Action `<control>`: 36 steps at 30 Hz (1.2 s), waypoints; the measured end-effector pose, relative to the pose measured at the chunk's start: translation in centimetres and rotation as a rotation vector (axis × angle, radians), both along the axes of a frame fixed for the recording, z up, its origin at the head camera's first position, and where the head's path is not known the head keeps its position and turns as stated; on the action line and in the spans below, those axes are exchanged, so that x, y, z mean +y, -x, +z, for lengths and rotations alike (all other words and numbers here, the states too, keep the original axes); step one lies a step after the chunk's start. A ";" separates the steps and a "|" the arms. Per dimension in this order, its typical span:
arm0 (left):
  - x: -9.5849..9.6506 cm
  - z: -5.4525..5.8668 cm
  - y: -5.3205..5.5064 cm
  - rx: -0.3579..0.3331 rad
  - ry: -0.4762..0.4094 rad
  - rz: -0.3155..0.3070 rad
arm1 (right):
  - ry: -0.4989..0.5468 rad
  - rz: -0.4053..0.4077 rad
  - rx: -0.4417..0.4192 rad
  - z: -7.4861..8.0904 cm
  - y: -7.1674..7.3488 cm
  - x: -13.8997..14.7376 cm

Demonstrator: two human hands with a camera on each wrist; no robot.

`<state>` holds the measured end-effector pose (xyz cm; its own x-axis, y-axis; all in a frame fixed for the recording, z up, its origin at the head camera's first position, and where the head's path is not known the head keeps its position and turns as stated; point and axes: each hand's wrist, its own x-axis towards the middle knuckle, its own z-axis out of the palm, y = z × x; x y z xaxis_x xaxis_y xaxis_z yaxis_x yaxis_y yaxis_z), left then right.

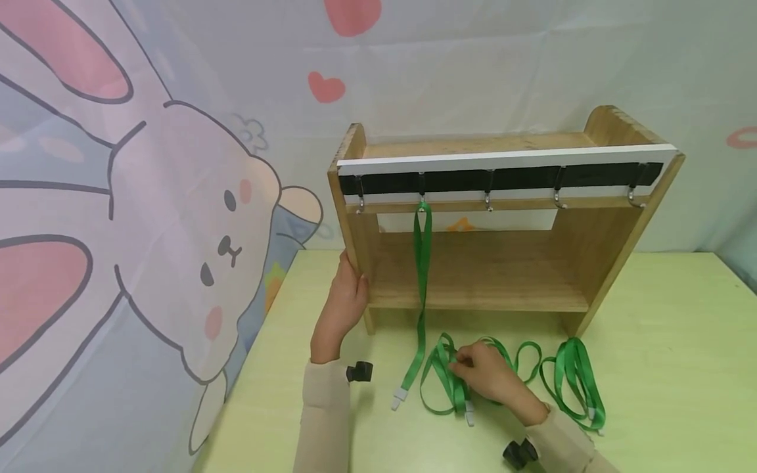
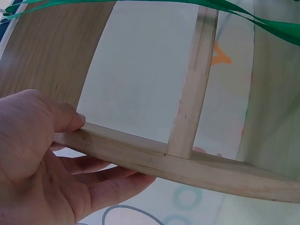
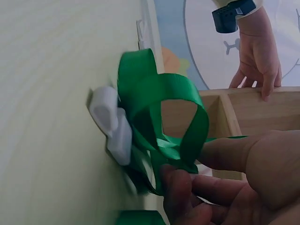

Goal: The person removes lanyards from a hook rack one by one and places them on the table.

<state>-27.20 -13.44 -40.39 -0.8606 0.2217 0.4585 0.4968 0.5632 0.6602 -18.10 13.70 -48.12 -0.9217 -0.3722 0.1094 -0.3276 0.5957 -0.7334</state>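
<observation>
My left hand (image 1: pixel 345 297) grips the left side panel of a wooden shelf (image 1: pixel 473 303), thumb on the inner face and fingers round the outer side in the left wrist view. A bundled green lanyard (image 3: pixel 176 86) with a white plastic clip (image 3: pixel 104 111) is pinched between the thumb and fingers of my right hand (image 1: pixel 489 376), low over the table in front of the shelf. Another green lanyard (image 1: pixel 422 263) hangs from the second hook from the left, its clip end reaching down toward the table.
Along the shelf's top front runs a white and black strip (image 1: pixel 526 177) with several metal hooks. More green lanyards (image 1: pixel 576 361) lie looped on the light table (image 1: pixel 668 368) to the right of my right hand. A printed cloth (image 1: pixel 473 66) hangs behind.
</observation>
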 end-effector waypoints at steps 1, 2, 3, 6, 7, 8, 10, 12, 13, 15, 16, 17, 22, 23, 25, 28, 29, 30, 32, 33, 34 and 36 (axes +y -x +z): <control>0.0 0.0 0.0 0.001 0.001 0.000 | -0.013 -0.005 0.003 0.1 0.0 0.0; -0.1 0.1 0.0 0.000 0.001 0.002 | -0.022 -0.012 0.001 0.3 0.0 0.0; -0.1 0.1 0.0 -0.002 0.002 0.003 | -0.032 -0.017 -0.002 0.5 0.0 0.1; -0.2 0.2 0.0 -0.001 0.004 0.005 | -0.042 -0.031 -0.019 1.0 0.1 0.2; -0.3 0.2 0.1 0.002 0.006 0.006 | -0.043 -0.034 -0.027 1.3 0.1 0.2; -0.3 0.2 0.1 0.007 0.008 0.009 | -0.043 -0.039 -0.033 1.4 0.2 0.3; -0.4 0.3 0.2 0.009 0.006 0.012 | -0.049 -0.050 -0.027 1.8 0.4 0.4; -0.5 0.3 0.3 0.003 0.005 0.014 | -0.056 -0.063 -0.023 2.1 0.5 0.5; -0.5 0.4 0.4 0.001 0.004 0.015 | -0.058 -0.068 -0.021 2.2 0.5 0.5; -0.6 0.4 0.4 -0.004 -0.001 0.015 | -0.066 -0.078 -0.017 2.4 0.5 0.6; -0.6 0.4 0.3 -0.002 -0.001 0.015 | -0.069 -0.082 -0.017 2.5 0.5 0.6; -0.6 0.4 0.3 -0.003 -0.001 0.015 | -0.070 -0.083 -0.018 2.6 0.5 0.6; -0.6 0.2 0.2 -0.017 -0.002 0.020 | -0.061 -0.101 -0.004 3.0 0.3 0.8; -0.6 0.1 0.2 -0.026 -0.003 0.020 | -0.058 -0.107 0.000 3.1 0.2 0.9; -0.5 0.0 0.2 -0.041 -0.005 0.018 | -0.043 -0.111 0.008 3.2 0.1 1.1; -0.3 -0.2 0.1 -0.051 -0.013 0.016 | 0.001 -0.116 0.014 3.6 0.0 1.3; -0.3 -0.2 0.1 -0.045 -0.010 0.016 | 0.019 -0.116 0.022 3.7 0.0 1.4; -0.2 -0.3 0.1 -0.039 -0.009 0.014 | 0.040 -0.117 0.031 3.9 0.0 1.5; -0.2 -0.2 0.2 -0.026 -0.008 0.012 | 0.080 -0.124 0.049 4.3 0.0 1.6; -0.1 -0.2 0.2 -0.021 -0.008 0.011 | 0.096 -0.126 0.063 4.5 0.0 1.6; -0.1 -0.2 0.2 -0.018 -0.005 0.011 | 0.113 -0.125 0.072 4.7 0.0 1.7; 0.0 -0.1 0.2 -0.016 -0.003 0.010 | 0.146 -0.131 0.085 5.1 0.1 1.7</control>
<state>-27.39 -13.48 -40.51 -0.8699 0.2121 0.4452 0.4808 0.5660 0.6697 -18.18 15.41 -43.00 -0.9464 -0.2244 0.2326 -0.3185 0.5267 -0.7881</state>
